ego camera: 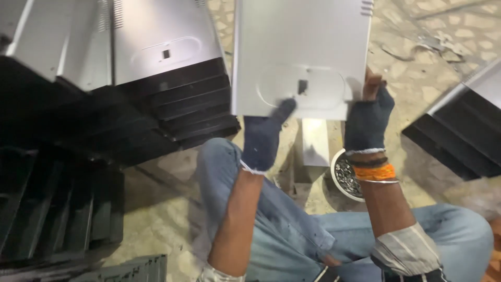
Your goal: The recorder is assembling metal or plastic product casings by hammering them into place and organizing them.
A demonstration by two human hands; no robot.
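Both hands (313,128) gripping metal panel (300,52)

The metal panel (300,52) runs off the top edge, and its lower edge is blurred.

stacked black metal panels (182,104); white bowl of small screws (345,177); speckled stone floor (417,78)

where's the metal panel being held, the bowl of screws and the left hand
metal panel (292,47), head view, bare flat face
bowl of screws (345,177), head view, dark contents near the white rim
left hand (262,138), head view, back of the glove
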